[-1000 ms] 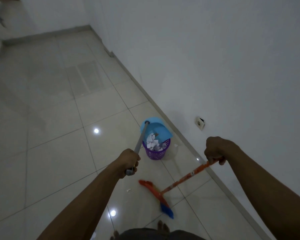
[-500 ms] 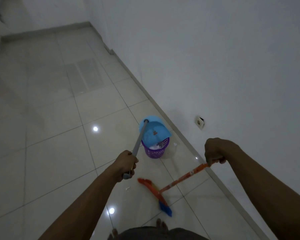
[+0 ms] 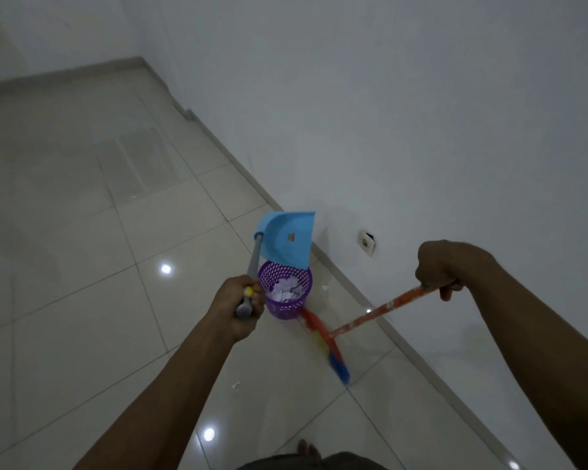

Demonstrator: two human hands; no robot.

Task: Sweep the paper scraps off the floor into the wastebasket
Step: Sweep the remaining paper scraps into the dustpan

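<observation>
A purple mesh wastebasket (image 3: 287, 305) stands on the tiled floor near the wall, with white paper scraps (image 3: 286, 289) inside. My left hand (image 3: 240, 308) grips the grey handle of a blue dustpan (image 3: 286, 240), which is raised and tilted up behind the basket. My right hand (image 3: 440, 266) grips the orange handle of a broom (image 3: 381, 310); its orange and blue head (image 3: 330, 351) rests on the floor just right of the basket. One small scrap (image 3: 235, 385) lies on the floor near me, another (image 3: 326, 288) by the wall.
A white wall with a grey skirting runs diagonally on the right, with a socket (image 3: 367, 243) low on it. Glossy cream tiles stretch away to the left. My bare toes (image 3: 308, 451) show at the bottom edge.
The dustpan has lifted from lying over the basket's mouth to standing tilted up behind it, baring the scraps inside. The broom head has slid closer to the basket.
</observation>
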